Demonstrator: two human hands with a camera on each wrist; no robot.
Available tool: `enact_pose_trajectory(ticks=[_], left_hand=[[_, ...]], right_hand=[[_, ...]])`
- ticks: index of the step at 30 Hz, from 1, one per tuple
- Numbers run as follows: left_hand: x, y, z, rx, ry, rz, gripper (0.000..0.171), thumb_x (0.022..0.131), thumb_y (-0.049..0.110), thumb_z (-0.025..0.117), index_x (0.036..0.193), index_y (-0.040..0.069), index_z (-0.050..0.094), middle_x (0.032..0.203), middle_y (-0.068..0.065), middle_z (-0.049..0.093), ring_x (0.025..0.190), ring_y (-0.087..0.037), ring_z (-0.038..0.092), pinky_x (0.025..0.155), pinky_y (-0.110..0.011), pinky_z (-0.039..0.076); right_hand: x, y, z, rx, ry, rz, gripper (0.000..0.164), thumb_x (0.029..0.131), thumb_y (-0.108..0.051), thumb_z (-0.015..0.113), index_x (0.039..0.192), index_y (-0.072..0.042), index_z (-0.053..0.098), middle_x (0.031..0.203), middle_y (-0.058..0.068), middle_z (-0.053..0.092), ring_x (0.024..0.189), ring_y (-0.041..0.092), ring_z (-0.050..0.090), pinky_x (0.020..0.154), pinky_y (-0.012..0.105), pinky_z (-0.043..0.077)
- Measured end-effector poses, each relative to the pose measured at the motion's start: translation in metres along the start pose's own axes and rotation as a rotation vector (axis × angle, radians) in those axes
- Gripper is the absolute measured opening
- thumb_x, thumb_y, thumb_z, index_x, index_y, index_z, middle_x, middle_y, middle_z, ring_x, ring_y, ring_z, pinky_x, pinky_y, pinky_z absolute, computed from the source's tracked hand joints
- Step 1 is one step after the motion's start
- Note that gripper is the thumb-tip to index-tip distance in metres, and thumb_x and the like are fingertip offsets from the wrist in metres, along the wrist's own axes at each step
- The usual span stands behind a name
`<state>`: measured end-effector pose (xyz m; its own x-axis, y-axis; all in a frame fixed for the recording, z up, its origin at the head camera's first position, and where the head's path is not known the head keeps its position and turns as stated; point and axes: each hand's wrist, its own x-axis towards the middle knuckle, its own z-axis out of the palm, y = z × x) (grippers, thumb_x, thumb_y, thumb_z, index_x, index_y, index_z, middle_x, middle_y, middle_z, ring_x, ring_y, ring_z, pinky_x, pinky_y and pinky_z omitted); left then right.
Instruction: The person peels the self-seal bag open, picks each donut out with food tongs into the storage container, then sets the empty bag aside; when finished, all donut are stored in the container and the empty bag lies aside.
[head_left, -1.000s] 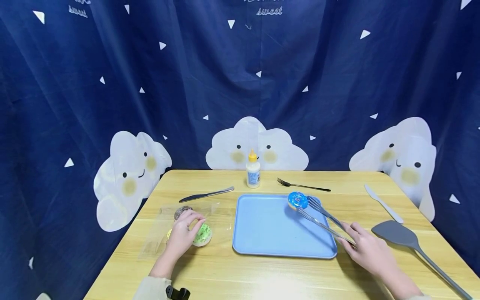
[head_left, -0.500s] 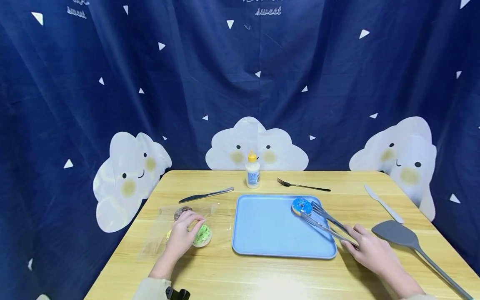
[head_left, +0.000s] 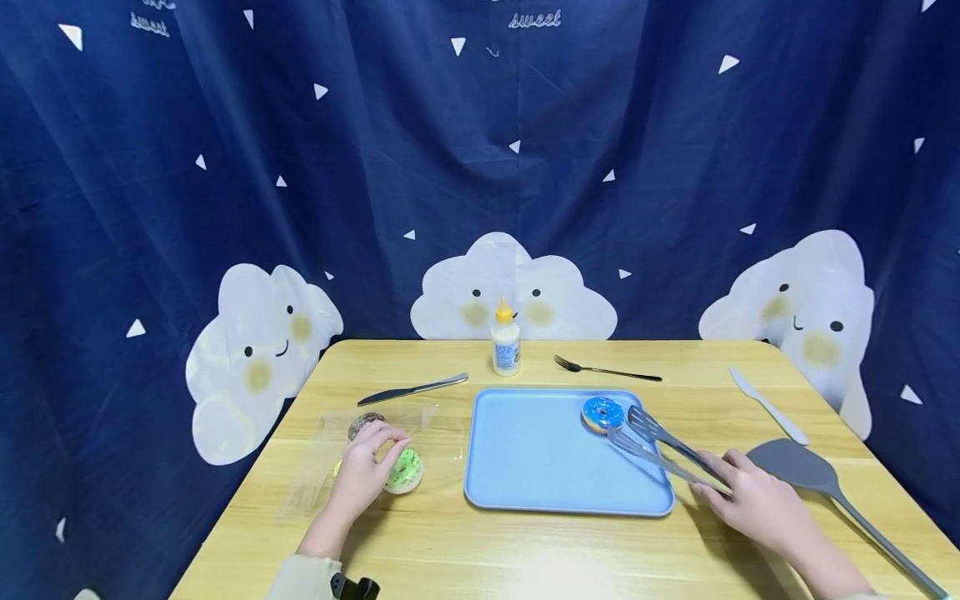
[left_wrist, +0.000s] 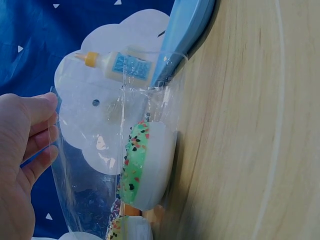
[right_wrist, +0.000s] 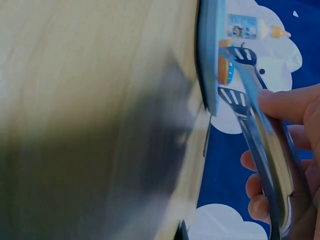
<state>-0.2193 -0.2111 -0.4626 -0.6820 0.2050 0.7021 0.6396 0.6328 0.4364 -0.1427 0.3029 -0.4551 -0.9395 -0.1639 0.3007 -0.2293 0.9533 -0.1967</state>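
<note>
In the head view, my left hand (head_left: 362, 471) pinches the edge of a clear plastic bag (left_wrist: 82, 195) between thumb and fingers, lifting its upper film. Inside lie a green sprinkled donut (head_left: 406, 471), a dark brown donut (head_left: 363, 423) and a yellow one (left_wrist: 117, 229), partly hidden by the hand. My right hand (head_left: 757, 504) grips a pair of metal tongs (right_wrist: 260, 150) with slotted ends, its thumb along one arm. Their ends are spread over the right part of the light blue tray (head_left: 547, 467). Just left of them, a blue donut (head_left: 602, 414) rests on the tray.
Behind the tray stand a glue bottle (head_left: 506, 348) with a yellow cap and a black fork (head_left: 607, 370). A dark-bladed knife (head_left: 412, 389) lies back left. At right are a white knife (head_left: 768, 407) and a long grey spatula (head_left: 795, 467). A dark blue curtain (head_left: 390, 125) hangs behind.
The blue donut was between the tong ends over the tray; it came down onto the tray, and the tongs spread and drew back right, off it. The left hand stayed put.
</note>
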Motion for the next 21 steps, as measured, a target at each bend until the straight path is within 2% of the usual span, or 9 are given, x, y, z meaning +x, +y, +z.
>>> enact_pose_trajectory(ticks=[7, 14, 21], left_hand=[[0.001, -0.001, -0.001, -0.001, 0.004, 0.007, 0.015, 0.075, -0.001, 0.075, 0.083, 0.01, 0.068, 0.084, 0.007, 0.061, 0.08, -0.012, 0.055, 0.074, -0.014, 0.044], [0.0, 0.0, -0.003, -0.004, 0.019, 0.034, 0.015, 0.074, -0.002, 0.075, 0.082, 0.009, 0.069, 0.083, 0.006, 0.062, 0.082, -0.014, 0.055, 0.078, -0.02, 0.045], [-0.002, 0.0, -0.008, -0.029, 0.023, 0.035, 0.013, 0.076, -0.001, 0.074, 0.084, 0.009, 0.069, 0.085, 0.004, 0.062, 0.083, -0.014, 0.056, 0.079, -0.017, 0.045]], right_hand=[[0.007, -0.011, 0.0, 0.011, 0.127, -0.113, 0.043, 0.077, -0.027, 0.075, 0.115, -0.008, 0.064, 0.087, -0.001, 0.052, 0.055, 0.004, 0.041, 0.041, 0.025, 0.032], [0.029, -0.046, 0.017, 0.055, 0.079, -0.187, 0.046, 0.079, -0.03, 0.074, 0.118, -0.011, 0.063, 0.091, -0.002, 0.051, 0.054, 0.003, 0.037, 0.041, 0.021, 0.03], [0.05, -0.079, 0.037, 0.067, 0.102, -0.298, 0.048, 0.079, -0.035, 0.073, 0.12, -0.013, 0.063, 0.094, -0.001, 0.055, 0.054, 0.004, 0.04, 0.043, 0.024, 0.036]])
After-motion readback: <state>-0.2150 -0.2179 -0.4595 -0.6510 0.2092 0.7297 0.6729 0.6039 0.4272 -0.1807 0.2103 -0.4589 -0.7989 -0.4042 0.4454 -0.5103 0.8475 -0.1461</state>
